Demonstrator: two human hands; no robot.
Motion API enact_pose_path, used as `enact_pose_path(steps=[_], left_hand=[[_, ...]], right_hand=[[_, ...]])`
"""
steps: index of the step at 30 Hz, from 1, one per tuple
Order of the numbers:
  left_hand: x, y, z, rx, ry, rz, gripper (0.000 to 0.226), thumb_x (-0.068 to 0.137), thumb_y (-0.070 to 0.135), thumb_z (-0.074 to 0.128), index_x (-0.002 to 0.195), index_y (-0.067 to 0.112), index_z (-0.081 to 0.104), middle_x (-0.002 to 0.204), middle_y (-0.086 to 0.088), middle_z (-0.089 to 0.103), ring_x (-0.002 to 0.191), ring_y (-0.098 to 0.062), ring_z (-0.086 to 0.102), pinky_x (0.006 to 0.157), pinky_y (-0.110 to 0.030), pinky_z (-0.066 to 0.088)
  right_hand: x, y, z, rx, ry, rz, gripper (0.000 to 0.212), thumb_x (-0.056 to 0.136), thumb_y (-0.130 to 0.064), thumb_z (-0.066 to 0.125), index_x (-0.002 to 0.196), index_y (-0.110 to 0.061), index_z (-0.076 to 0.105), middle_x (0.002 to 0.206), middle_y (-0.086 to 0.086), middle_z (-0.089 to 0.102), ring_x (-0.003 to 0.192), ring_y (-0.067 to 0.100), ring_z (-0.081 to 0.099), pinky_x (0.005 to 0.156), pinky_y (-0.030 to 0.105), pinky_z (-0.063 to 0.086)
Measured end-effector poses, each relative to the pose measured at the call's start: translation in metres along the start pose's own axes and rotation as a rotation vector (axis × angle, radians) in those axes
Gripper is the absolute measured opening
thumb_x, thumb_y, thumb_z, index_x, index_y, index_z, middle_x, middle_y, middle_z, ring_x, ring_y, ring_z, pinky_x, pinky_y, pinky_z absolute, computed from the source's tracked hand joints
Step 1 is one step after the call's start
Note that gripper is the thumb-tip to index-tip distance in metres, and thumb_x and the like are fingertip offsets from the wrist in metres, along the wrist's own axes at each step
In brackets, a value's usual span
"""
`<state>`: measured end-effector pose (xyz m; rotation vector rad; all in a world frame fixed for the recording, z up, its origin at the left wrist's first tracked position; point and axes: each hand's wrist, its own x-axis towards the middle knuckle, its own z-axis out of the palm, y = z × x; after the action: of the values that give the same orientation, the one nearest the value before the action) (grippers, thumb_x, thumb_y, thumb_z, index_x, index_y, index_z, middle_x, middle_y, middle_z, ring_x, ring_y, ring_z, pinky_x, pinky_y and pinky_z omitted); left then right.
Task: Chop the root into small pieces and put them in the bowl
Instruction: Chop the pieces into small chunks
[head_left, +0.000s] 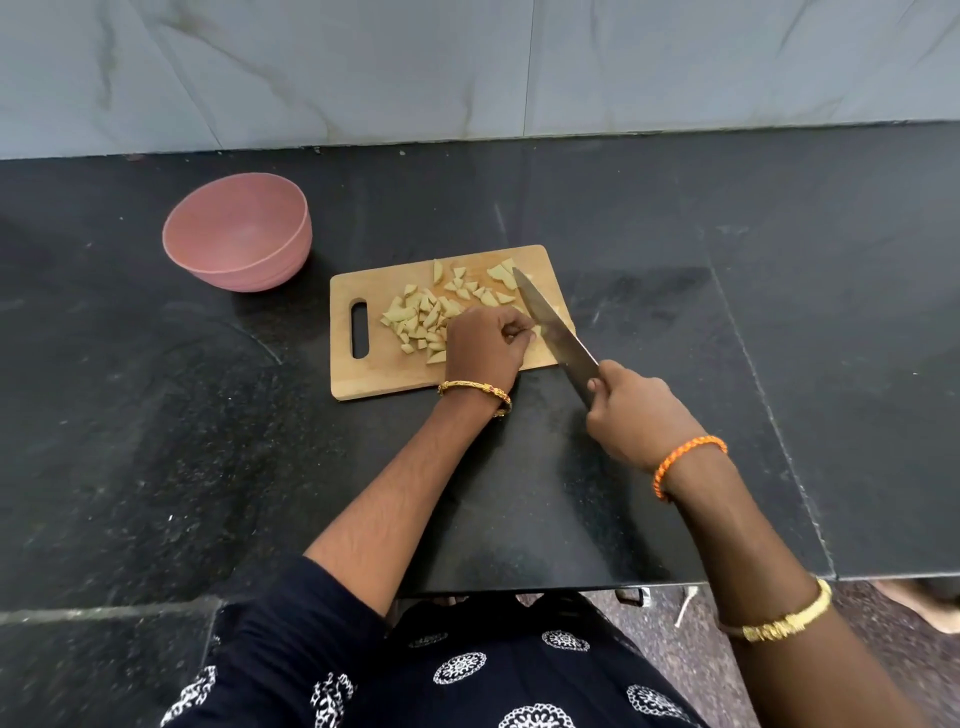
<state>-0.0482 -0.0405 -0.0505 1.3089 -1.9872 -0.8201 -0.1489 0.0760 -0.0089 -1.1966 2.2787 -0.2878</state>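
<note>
Landmark: board (384, 364), wooden, lying flat on the black table (675, 234), its handle slot at the left end.

Root pieces (421, 317): pale, cut small, scattered over the middle and far part of the board. The main heap is just right of the slot, with a looser group toward the board's far right corner. All are on the board.

Bowl (236, 231): pink, upright, on the table off the board's far left corner, not touching the board. No pieces visible inside.

Left hand (485, 345): on the board's near-right area, fingers curled tight, knuckles up, pressing down at the edge of the heap. It seems to pin a piece against the board, but what is under the fingers is hidden. Gold bangle on the wrist, over the board's near edge.

Right hand (636, 413): off the board's near right corner, above the table, wrapped tight round the handle of the knife (556, 327). The blade runs diagonally from that corner across the board's right end, tip toward the far right group of pieces, its flat side just beside the left fingertips. Whether the edge touches the board, can't tell. Orange thread band on the wrist.

Marbled wall beyond the board, past the table's far edge.
</note>
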Motion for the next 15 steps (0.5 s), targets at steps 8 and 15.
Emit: enact_pose_path(steps=[8, 15], left_hand=[[0.002, 0.001, -0.006, -0.068, -0.009, -0.071, 0.009, 0.068, 0.008, 0.079, 0.075, 0.010, 0.073, 0.072, -0.001, 0.070, 0.061, -0.004, 0.057, 0.067, -0.019, 0.051], [0.003, 0.000, -0.008, -0.040, -0.030, -0.041, 0.011, 0.072, 0.004, 0.074, 0.082, 0.009, 0.074, 0.075, -0.004, 0.071, 0.064, -0.007, 0.060, 0.068, -0.019, 0.053]], right_hand=[[0.008, -0.007, 0.003, 0.049, 0.063, -0.052, 0.021, 0.099, -0.026, 0.033, 0.095, -0.010, 0.046, 0.086, 0.017, 0.056, 0.077, 0.036, 0.056, 0.070, 0.039, 0.048], [0.007, -0.008, 0.004, 0.050, 0.055, -0.065, 0.022, 0.100, -0.026, 0.033, 0.100, -0.010, 0.049, 0.087, 0.016, 0.059, 0.076, 0.032, 0.058, 0.071, 0.040, 0.052]])
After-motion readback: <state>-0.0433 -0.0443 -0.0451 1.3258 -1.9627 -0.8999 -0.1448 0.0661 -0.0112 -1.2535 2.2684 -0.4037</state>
